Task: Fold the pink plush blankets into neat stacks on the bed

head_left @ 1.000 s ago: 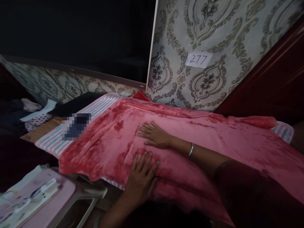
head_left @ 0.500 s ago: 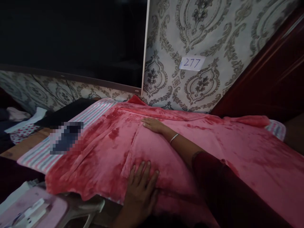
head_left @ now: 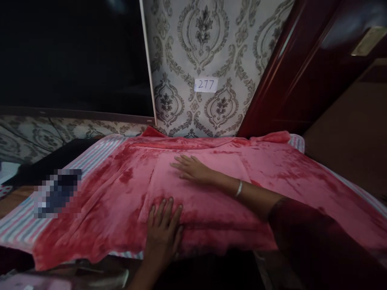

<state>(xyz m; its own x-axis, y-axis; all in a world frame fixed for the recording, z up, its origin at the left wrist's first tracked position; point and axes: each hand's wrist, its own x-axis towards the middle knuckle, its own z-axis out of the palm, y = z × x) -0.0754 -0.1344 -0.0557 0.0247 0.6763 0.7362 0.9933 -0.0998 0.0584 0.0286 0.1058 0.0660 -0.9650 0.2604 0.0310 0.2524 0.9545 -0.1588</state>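
Observation:
A pink-red plush fleece cloth (head_left: 102, 201) lies spread over a striped pad or board (head_left: 21, 219); whether it is a garment or a blanket I cannot tell. On its middle sits a squarish panel of the same plush (head_left: 211, 205), folded or attached. My left hand (head_left: 163, 229) rests flat with fingers spread at the panel's near left corner. Farther back, my right hand (head_left: 193, 169), a bracelet on its wrist, lies palm down on the panel's upper part, fingers spread and pointing left. Neither hand grips anything.
A large dark screen (head_left: 72, 56) stands behind on the left. On the patterned wall is a paper label marked 277 (head_left: 206, 84). A dark red wooden panel (head_left: 287, 88) rises at right. A pixelated dark object (head_left: 60, 193) lies on the left stripes.
The view has turned rightward, so everything shifts left. My right hand has slid slightly nearer and rightward on the panel, its fingers wider apart. My left hand stays at the near corner.

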